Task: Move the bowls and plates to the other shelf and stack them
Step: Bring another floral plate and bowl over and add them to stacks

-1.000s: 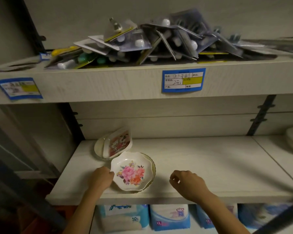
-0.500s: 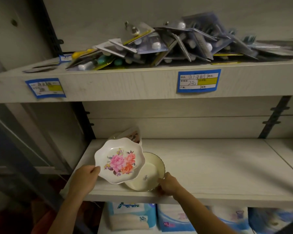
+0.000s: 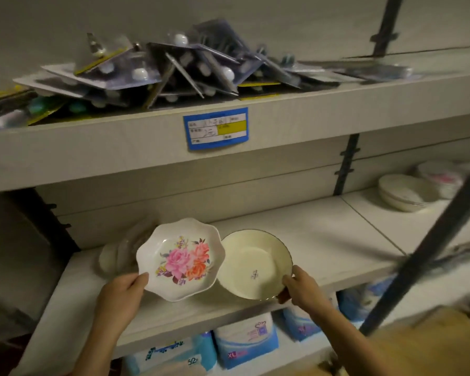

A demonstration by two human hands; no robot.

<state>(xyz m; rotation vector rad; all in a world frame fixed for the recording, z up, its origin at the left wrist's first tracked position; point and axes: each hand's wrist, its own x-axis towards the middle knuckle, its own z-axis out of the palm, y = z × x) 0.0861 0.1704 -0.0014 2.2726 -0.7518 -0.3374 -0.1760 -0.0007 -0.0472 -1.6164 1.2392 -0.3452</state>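
A shop is seen here: a blue price label is stuck to the edge of the top shelf, where blister-carded goods are heaped. Below, wrapped packs marked XL are lined up, and bowls are stacked in the next bay.

- Your middle shelf lies bare between the cream bowl and the stacked bowls far right.
- The upper shelf caps the room overhead.
- A dark slanted bar crosses your right foreground.
- At back left, blurred dishes crowd the corner behind the floral plate.
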